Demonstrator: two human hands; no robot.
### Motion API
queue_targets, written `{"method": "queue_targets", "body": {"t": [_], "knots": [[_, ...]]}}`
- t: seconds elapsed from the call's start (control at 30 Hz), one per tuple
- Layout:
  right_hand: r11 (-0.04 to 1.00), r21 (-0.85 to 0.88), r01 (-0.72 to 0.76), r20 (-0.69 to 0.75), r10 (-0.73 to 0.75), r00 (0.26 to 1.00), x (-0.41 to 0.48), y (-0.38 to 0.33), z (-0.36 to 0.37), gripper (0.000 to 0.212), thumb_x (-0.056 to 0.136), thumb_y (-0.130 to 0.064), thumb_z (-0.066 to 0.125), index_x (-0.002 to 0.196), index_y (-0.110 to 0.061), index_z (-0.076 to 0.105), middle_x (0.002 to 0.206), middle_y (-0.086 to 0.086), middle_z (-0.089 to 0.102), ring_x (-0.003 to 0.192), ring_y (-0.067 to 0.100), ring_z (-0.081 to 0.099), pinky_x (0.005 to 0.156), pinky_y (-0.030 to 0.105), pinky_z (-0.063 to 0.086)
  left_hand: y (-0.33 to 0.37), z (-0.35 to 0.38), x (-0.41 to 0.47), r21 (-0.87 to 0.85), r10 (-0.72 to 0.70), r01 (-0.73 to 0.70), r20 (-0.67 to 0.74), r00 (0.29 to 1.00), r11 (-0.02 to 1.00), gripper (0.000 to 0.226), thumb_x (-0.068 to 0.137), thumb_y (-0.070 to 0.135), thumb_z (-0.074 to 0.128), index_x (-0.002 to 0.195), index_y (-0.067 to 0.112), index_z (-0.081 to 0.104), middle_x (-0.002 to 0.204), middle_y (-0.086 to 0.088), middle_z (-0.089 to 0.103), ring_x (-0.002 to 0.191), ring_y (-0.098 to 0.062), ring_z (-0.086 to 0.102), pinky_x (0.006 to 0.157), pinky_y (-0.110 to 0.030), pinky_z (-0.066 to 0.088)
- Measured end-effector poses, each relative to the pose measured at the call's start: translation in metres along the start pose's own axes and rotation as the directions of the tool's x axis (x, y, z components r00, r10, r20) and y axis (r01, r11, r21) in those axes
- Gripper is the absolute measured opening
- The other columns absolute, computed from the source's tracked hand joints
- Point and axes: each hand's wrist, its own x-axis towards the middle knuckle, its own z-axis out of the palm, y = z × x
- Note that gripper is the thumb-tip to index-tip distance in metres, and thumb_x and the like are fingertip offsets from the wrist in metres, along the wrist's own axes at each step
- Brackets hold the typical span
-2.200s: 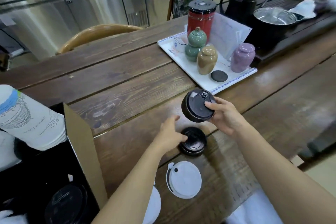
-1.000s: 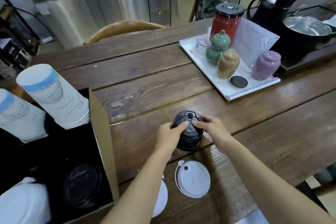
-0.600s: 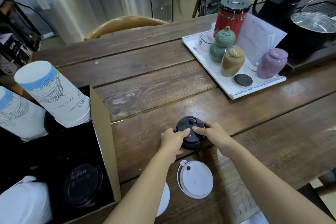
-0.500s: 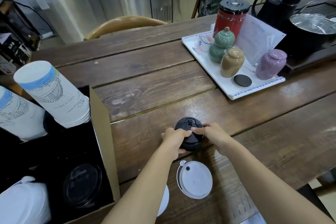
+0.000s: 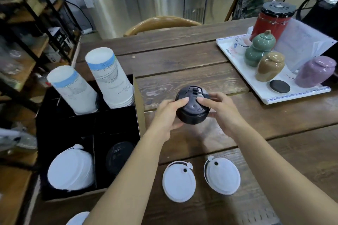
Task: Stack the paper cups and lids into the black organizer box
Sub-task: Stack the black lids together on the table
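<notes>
Black lid stack clasped between left hand and right hand, top tilted toward camera, just right of organizer box.

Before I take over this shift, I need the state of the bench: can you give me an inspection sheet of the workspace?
Surface: wooden plank table, bare in the middle.
Job's things: stack of black lids held above the table; two white lids on the near edge; black organizer box holding two paper cup stacks, white lids, a black lid.
Clutter: white tray with ceramic jars, red canister.
Hands: left hand and right hand both gripping the black stack.
Cables: nothing seen.
Surroundings: wooden chair, steel cabinets, shelving.
</notes>
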Motion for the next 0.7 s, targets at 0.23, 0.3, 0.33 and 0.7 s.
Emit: {"method": "queue_targets", "body": {"t": [0.23,0.3,0.33,0.7], "knots": [[0.990,-0.052,0.131,0.118,-0.124,0.985,-0.038,-0.029,0.078,0.046,0.064,-0.038,0.076,0.099,-0.012,0.061,0.103,0.010,0.069,0.097,0.026,0.066,0.083,0.043,0.055,0.041,-0.083,-0.063,0.131,0.185,-0.182,-0.012,0.983,0.974,0.019,0.082,0.030,0.068,0.096,0.018,0.070,0.093,0.002,0.074,0.086,-0.013,0.070,0.078,-0.034,0.057],[0.988,-0.084,0.133,0.156,-0.118,0.981,-0.049,-0.029,0.098,0.045,0.067,-0.037,0.077,0.100,-0.011,0.061,0.098,0.008,0.069,0.092,0.023,0.067,0.077,0.040,0.056,0.040,-0.106,-0.077,0.151,0.169,-0.160,-0.050,0.984,0.976,0.028,0.080,0.033,0.069,0.105,0.019,0.069,0.103,-0.001,0.073,0.096,-0.017,0.067,0.085,-0.038,0.055],[0.987,-0.097,0.130,0.173,-0.111,0.979,-0.054,-0.028,0.108,0.042,0.071,-0.034,0.076,0.101,-0.010,0.060,0.094,0.005,0.068,0.087,0.020,0.066,0.072,0.034,0.055,0.038,-0.116,-0.083,0.159,0.155,-0.142,-0.071,0.985,0.977,0.032,0.080,0.034,0.069,0.108,0.018,0.068,0.104,-0.001,0.073,0.097,-0.018,0.067,0.085,-0.037,0.055],[0.933,-0.354,0.057,0.251,0.036,0.967,-0.095,0.012,0.163,0.040,0.078,-0.042,0.067,0.106,-0.015,0.056,0.094,-0.006,0.061,0.088,0.012,0.059,0.070,0.027,0.045,-0.012,-0.181,-0.104,0.150,0.107,-0.079,-0.189,0.976,0.986,0.019,0.084,0.030,0.068,0.080,0.011,0.067,0.089,-0.002,0.072,0.092,-0.022,0.068,0.079,-0.035,0.054]]}}
